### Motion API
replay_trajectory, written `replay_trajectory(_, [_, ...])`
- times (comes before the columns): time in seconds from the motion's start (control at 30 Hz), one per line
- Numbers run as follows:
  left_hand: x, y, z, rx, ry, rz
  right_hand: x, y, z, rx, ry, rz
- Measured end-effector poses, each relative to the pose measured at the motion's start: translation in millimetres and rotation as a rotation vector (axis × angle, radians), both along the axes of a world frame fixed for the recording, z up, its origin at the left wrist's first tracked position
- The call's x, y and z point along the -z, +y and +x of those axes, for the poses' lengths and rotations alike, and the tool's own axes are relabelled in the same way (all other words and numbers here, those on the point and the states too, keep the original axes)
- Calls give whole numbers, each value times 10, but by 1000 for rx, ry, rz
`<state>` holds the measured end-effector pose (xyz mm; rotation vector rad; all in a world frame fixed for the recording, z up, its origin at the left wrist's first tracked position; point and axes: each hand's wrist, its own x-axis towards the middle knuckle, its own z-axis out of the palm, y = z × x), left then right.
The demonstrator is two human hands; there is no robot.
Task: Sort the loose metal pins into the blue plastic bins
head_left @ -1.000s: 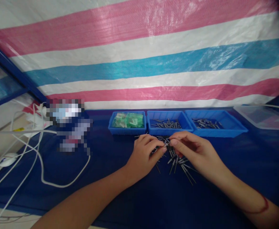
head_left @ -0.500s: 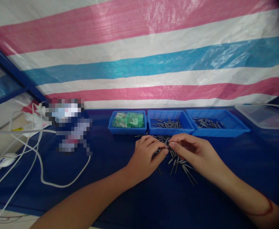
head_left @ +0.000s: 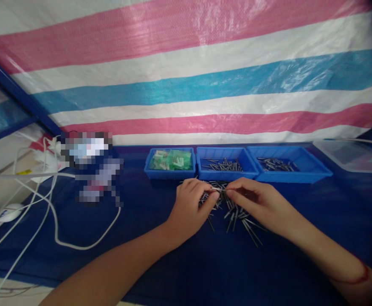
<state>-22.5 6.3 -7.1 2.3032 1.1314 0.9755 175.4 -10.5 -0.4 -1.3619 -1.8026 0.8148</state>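
Observation:
A thin metal piece that looks like a pop rivet (head_left: 218,189) spans the gap between my two hands. My left hand (head_left: 190,206) pinches its left end between thumb and fingers. On the other end close the thumb and forefinger of my right hand (head_left: 262,204). Under and around the fingertips lies a loose pile of similar pop rivets (head_left: 237,214), partly hidden by both hands.
Behind the pile stand three blue bins: one with green packets (head_left: 175,160), a middle bin (head_left: 227,175) and a right bin (head_left: 300,175) with metal pins. A clear plastic lid (head_left: 351,157) lies far right. White cables (head_left: 54,221) and blurred items lie left.
My left hand has shifted slightly left, away from the right fingertips, so more of the rivet shows between them. My right hand has hardly moved.

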Motion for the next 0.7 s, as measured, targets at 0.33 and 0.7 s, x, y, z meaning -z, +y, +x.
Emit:
replay_trajectory(0.33, [53, -40, 17, -17, 188, 27, -157, 231, 807, 663, -604, 305])
replay_trajectory(0.7, [58, -20, 27, 7, 249, 4, 9, 359, 836, 715, -780, 266])
